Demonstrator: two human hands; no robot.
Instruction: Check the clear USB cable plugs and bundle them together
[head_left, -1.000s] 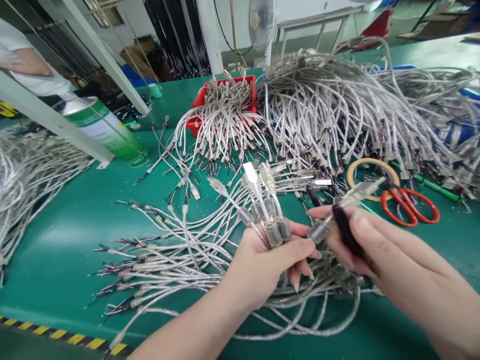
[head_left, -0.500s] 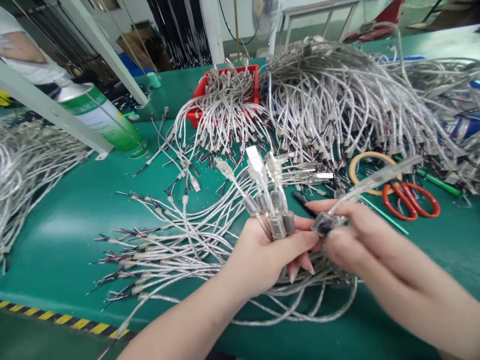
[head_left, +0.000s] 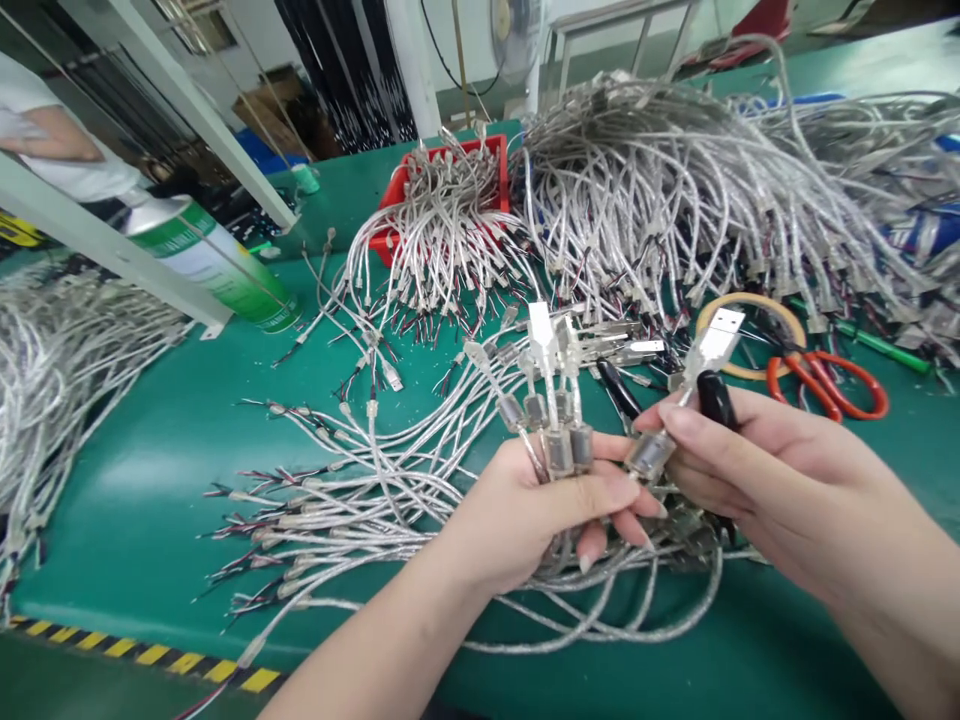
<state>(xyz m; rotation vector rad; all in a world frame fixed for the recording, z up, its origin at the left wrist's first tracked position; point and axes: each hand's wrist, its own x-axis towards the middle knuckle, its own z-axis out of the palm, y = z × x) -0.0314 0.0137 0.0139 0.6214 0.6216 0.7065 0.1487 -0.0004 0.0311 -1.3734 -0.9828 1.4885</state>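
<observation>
My left hand (head_left: pixel 536 515) is closed round a bunch of clear silver USB cables (head_left: pixel 551 415), their metal plugs sticking up above my fingers and their tails looping down over the green table (head_left: pixel 135 480). My right hand (head_left: pixel 757 465) pinches one more USB cable (head_left: pixel 694 385) by its ferrite bead, plug pointing up, right beside the bunch. A black object (head_left: pixel 716 398) is tucked in the same hand behind that cable.
A large heap of the same cables (head_left: pixel 675 200) covers the back right, with a red bin (head_left: pixel 450 190) full of them. Orange scissors (head_left: pixel 829 385) and a tape ring (head_left: pixel 746 335) lie right. A green spray can (head_left: pixel 214 260) lies left, near another cable pile (head_left: pixel 52 350).
My right hand swung its single cable from lying slanted to the right to standing upright next to the bunch. The left hand's bunch stayed nearly still.
</observation>
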